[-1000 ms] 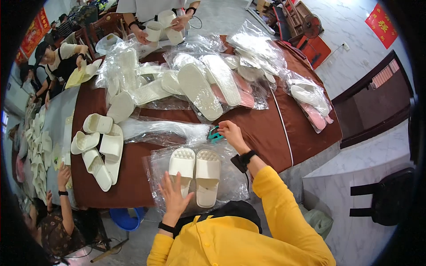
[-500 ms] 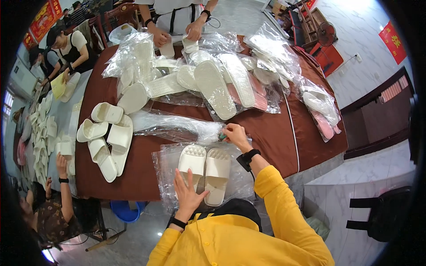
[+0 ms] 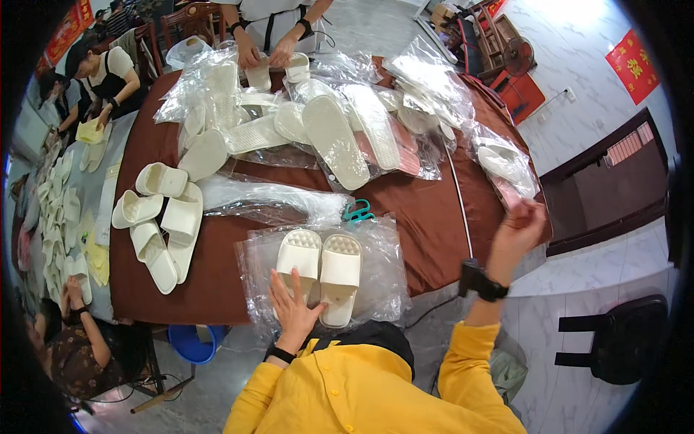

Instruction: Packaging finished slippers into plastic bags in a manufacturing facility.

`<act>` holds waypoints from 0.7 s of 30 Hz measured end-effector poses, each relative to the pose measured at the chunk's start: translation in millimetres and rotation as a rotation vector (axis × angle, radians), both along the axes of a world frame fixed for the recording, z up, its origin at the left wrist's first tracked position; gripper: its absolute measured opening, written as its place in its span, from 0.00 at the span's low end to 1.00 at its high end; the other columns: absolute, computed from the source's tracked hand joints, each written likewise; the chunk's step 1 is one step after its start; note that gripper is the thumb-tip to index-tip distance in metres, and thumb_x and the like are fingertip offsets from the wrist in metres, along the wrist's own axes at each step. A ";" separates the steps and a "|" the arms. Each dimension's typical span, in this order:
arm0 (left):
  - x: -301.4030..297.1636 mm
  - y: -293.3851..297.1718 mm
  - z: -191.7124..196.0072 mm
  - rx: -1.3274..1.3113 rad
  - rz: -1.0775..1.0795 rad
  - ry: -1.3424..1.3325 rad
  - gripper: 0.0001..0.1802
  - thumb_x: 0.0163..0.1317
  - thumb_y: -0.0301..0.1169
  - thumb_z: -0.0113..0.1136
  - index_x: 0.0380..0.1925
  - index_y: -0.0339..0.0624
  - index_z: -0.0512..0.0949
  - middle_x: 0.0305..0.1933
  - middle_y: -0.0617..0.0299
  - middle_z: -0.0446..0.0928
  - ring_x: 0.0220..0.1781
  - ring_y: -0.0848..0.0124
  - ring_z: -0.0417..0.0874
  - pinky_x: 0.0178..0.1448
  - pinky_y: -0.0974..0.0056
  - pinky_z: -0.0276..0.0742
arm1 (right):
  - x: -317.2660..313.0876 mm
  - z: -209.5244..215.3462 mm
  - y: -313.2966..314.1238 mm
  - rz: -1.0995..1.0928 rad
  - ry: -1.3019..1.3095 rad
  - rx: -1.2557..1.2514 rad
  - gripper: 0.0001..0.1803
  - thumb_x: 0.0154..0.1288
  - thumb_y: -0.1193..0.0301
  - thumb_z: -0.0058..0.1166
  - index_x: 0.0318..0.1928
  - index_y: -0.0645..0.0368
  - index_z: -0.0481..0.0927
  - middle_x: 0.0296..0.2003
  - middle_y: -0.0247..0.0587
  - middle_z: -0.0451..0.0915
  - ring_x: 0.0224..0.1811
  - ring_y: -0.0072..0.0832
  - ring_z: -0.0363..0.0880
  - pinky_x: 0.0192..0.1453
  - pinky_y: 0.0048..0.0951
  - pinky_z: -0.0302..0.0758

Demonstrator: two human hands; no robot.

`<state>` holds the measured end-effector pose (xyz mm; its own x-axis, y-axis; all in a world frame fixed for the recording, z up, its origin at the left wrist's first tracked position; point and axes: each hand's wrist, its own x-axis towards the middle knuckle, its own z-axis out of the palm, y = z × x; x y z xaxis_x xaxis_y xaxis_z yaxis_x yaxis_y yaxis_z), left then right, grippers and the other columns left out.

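Observation:
A pair of cream slippers [image 3: 340, 270] lies side by side on a clear plastic bag [image 3: 382, 271] at the table's near edge. My left hand [image 3: 293, 315] rests on the left slipper, its fingers spread and its thumb by the right slipper. Raised over the table's right side is my right hand [image 3: 515, 235], blurred, with bent fingers; whether anything is in them I cannot make out. Teal loops like scissors handles [image 3: 358, 210] lie beyond the slippers, beside a bundle of clear plastic bags [image 3: 278, 202].
Several loose cream slippers [image 3: 182, 220] lie at the left. Bagged slippers [image 3: 336, 141] are heaped at the back, where another person's hands [image 3: 264, 54] work. Further bagged slippers [image 3: 506, 159] lie far right. A blue bucket [image 3: 194, 343] stands below the table's left front edge.
My right hand has left the teal loops and moved to the right, above the table's right edge. My left hand stays on the slippers. The whole view has shifted slightly.

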<state>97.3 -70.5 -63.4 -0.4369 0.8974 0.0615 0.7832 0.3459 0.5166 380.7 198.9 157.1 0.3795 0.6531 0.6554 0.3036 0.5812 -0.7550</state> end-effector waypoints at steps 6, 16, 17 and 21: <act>-10.0 0.9 47.8 -0.089 -0.026 -0.076 0.56 0.49 0.42 0.73 0.75 0.48 0.51 0.77 0.37 0.42 0.77 0.39 0.47 0.74 0.38 0.47 | -8.8 82.3 -108.6 0.873 0.614 0.041 0.06 0.76 0.71 0.43 0.46 0.61 0.70 0.31 0.34 0.68 0.31 0.22 0.65 0.33 0.23 0.67; 7.9 6.9 163.9 0.164 -0.589 -0.969 0.20 0.57 0.19 0.63 0.51 0.40 0.79 0.53 0.56 0.77 0.35 0.67 0.82 0.39 0.68 0.78 | -87.8 -7.7 -217.3 1.237 0.092 -0.626 0.07 0.72 0.83 0.42 0.48 0.65 0.65 0.34 0.50 0.77 0.40 0.36 0.81 0.48 0.35 0.79; 9.2 3.0 153.8 0.178 -0.645 -0.948 0.16 0.58 0.18 0.62 0.47 0.39 0.80 0.48 0.56 0.79 0.37 0.67 0.82 0.40 0.67 0.78 | -84.5 -5.2 -218.5 1.240 0.093 -0.632 0.07 0.72 0.83 0.42 0.48 0.65 0.65 0.34 0.50 0.77 0.40 0.36 0.81 0.48 0.35 0.79; 1.3 -10.6 141.9 0.166 -0.563 -0.853 0.07 0.59 0.18 0.61 0.38 0.36 0.80 0.39 0.56 0.81 0.39 0.63 0.83 0.42 0.65 0.78 | -55.3 14.1 -214.4 1.168 0.347 -0.489 0.11 0.69 0.87 0.42 0.50 0.65 0.65 0.35 0.52 0.78 0.34 0.36 0.83 0.40 0.33 0.82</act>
<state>98.6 -81.0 78.5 0.0873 0.9937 0.0699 0.1610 -0.0833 0.9834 325.4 -15.5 171.2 -0.4676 0.8501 0.2422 -0.4404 0.0135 -0.8977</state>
